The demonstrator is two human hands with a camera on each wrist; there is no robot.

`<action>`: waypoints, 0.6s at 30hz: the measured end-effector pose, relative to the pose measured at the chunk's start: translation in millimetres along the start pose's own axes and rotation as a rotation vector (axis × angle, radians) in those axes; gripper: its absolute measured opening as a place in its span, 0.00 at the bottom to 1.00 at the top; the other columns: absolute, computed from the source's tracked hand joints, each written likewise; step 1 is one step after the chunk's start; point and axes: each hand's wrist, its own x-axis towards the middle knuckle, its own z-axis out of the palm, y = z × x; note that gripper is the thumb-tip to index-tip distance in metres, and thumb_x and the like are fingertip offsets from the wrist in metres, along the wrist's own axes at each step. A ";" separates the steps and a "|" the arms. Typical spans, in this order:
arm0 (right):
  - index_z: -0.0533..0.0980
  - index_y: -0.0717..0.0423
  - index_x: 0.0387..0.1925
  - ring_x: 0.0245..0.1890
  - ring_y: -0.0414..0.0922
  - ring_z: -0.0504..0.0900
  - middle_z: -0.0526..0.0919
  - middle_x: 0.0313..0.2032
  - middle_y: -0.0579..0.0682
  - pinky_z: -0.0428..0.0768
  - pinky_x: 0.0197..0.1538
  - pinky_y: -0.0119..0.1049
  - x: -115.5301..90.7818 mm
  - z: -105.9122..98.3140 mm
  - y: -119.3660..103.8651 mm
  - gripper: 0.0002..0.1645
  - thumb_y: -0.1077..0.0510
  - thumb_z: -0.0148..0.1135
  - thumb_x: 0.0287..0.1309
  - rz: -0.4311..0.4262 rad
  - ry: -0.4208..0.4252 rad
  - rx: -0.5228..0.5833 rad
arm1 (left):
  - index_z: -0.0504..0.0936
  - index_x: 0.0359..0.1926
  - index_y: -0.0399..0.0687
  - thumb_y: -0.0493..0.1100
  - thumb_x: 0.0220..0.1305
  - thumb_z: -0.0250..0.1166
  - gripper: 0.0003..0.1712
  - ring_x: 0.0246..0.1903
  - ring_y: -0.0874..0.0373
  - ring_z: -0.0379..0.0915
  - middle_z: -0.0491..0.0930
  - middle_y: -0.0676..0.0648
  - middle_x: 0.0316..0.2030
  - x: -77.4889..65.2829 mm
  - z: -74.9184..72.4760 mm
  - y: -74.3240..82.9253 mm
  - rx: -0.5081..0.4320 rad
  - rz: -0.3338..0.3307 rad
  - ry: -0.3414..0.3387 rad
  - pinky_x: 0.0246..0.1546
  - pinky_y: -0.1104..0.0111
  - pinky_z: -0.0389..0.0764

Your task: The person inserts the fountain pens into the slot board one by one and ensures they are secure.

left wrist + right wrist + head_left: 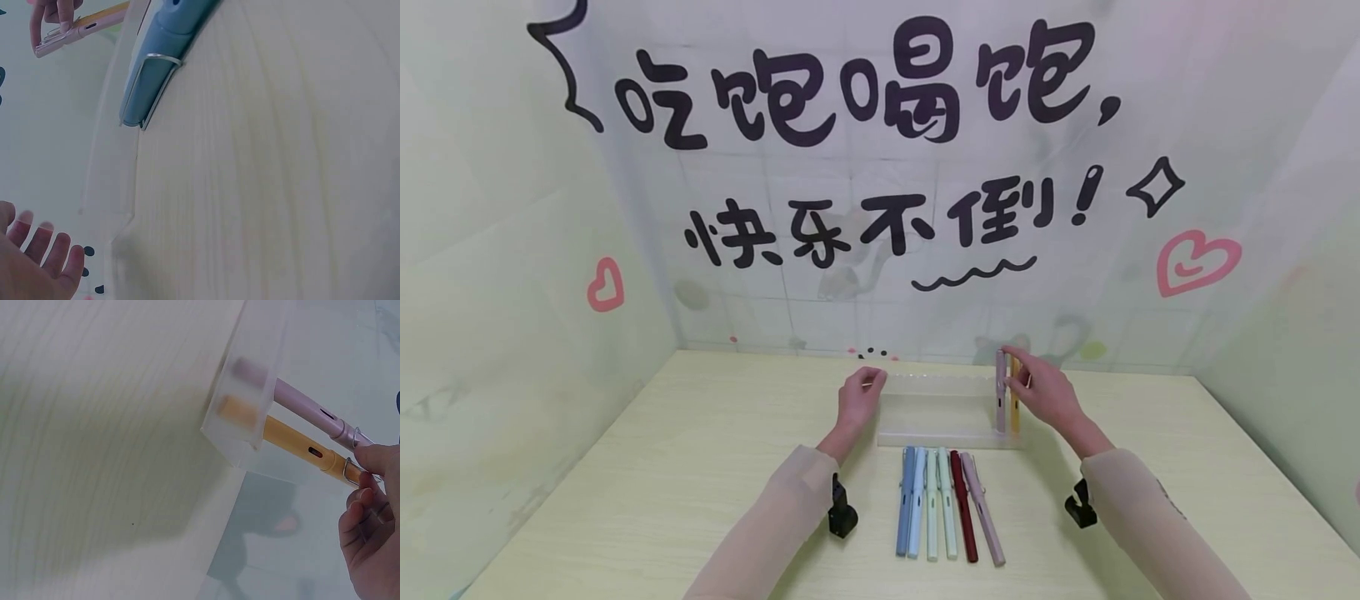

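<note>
A clear pen stand point(936, 414) with a scalloped back edge stands on the table. At its left end, my left hand point(859, 400) pinches the upper corner between thumb and fingers. My right hand point(1048, 390) holds the cap end of a light purple fountain pen point(306, 409), which stands upright with its lower end in the stand's front trough. Right beside it a yellow fountain pen point(290, 439) stands in the trough, its clip close to my right fingers point(359, 512). The purple pen's very top is hidden by the hand in the right wrist view.
Before the stand lie several capped pens side by side: dark blue point(905, 508), light blue point(917, 508), pale green ones point(932, 508), dark red point(964, 508) and another purple pen point(983, 512). A printed backdrop point(850, 317) rises behind the pale wooden table point(700, 500).
</note>
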 end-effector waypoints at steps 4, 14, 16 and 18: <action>0.68 0.61 0.57 0.17 0.40 0.68 0.73 0.18 0.44 0.66 0.17 0.33 0.5 0.2 1.3 0.28 0.65 0.61 0.53 0.004 -0.002 -0.001 | 0.78 0.41 0.33 0.40 0.65 0.55 0.13 0.44 0.46 0.75 0.79 0.38 0.40 -0.6 -0.4 1.0 -0.002 -0.005 -0.001 0.45 0.60 0.76; 0.68 0.61 0.57 0.17 0.40 0.69 0.73 0.18 0.44 0.66 0.17 0.34 -0.9 -0.3 0.7 0.28 0.65 0.61 0.53 -0.004 0.014 0.001 | 0.77 0.42 0.34 0.41 0.65 0.55 0.13 0.44 0.47 0.74 0.79 0.39 0.40 0.3 0.2 1.4 -0.008 -0.028 -0.009 0.46 0.61 0.76; 0.68 0.61 0.56 0.17 0.39 0.68 0.73 0.18 0.44 0.66 0.17 0.33 -2.2 0.4 0.4 0.27 0.65 0.62 0.53 -0.011 0.032 -0.001 | 0.77 0.42 0.33 0.41 0.65 0.55 0.13 0.44 0.46 0.74 0.79 0.39 0.40 -0.2 0.0 1.5 -0.007 -0.021 -0.006 0.45 0.60 0.76; 0.69 0.60 0.56 0.17 0.39 0.68 0.72 0.18 0.44 0.66 0.17 0.33 -3.8 1.4 0.1 0.27 0.65 0.62 0.53 -0.026 0.050 -0.007 | 0.77 0.42 0.33 0.41 0.65 0.55 0.13 0.44 0.46 0.74 0.79 0.38 0.40 -0.6 -0.1 1.3 -0.007 -0.020 -0.004 0.45 0.60 0.76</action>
